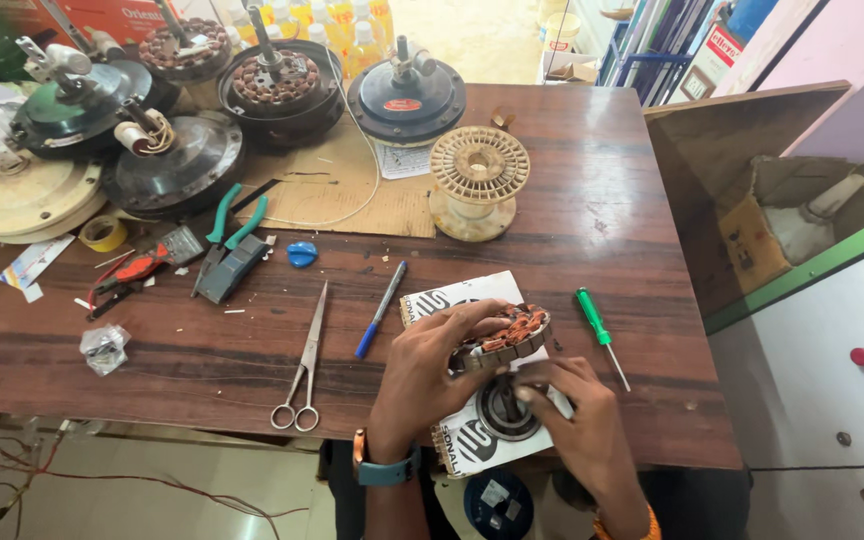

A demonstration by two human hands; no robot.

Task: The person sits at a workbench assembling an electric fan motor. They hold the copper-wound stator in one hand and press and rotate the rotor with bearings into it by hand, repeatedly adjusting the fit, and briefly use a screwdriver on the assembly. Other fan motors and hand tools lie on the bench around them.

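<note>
Right hand (pixel 570 420) w/ fingers closed on lower rim of copper-wound stator (pixel 508 336), left hand (pixel 430 372) gripping its left side, stator tilted, face pointing up-right, over white printed sheet (pixel 452 300) at table's (pixel 632 230) near edge, green screwdriver (pixel 600 333) just right, blue pen (pixel 380 309) left, red box (pixel 82 15) far top-left.

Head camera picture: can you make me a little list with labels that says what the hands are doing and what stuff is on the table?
Left hand: grips the round motor winding with copper coils, tilted up on edge
Right hand: fingers at the winding's lower edge, over a metal bearing part
Underneath: white printed card
Right of hands: green screwdriver
Left of hands: blue pen, scissors
Further back: green pliers, cream wire spool, several fan motors
Surface: brown wooden table
</note>
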